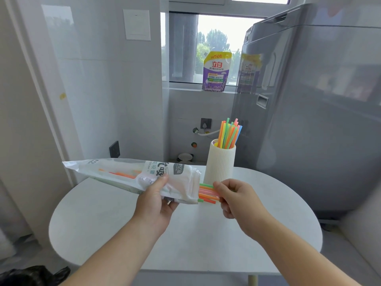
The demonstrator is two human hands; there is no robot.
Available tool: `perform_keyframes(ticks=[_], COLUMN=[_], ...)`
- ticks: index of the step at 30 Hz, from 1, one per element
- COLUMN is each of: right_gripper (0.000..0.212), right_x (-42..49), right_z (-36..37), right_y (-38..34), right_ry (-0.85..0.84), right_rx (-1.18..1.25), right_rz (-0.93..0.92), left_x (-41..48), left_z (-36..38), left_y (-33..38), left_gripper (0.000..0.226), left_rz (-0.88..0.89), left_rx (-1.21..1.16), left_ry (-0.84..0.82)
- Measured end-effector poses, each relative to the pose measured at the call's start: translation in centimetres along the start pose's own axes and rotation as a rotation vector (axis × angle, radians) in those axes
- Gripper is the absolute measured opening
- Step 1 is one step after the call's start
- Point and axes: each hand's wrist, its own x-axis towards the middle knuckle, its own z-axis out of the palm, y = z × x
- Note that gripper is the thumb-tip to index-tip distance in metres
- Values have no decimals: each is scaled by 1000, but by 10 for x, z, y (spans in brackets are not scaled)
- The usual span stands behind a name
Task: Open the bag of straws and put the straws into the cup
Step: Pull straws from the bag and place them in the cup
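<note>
Pulling-out stage: left grip holds the bag over the desk, right grip pinches straws poking from its mouth. Next they probably need sliding free and standing in the cup behind.

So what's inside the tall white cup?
A bunch of colourful straws stands in the cup, orange, green, pink, yellow and blue, tops sticking out and leaning right. The cup's ribbed wall hides their lower parts and the bottom, so anything else inside cannot be seen.
</note>
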Motion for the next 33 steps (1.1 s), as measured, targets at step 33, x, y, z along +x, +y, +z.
perform_keyframes(ticks=[33], right_gripper=[25], right_x=[1], right_z=[-38], right_y=[-76], right_ry=[344], right_rx=[181], right_rz=[-389], left_x=[3], left_z=[0], left_y=[0], left_gripper=[18], left_rz=[-61], left_rx=[-143], left_ry=[56])
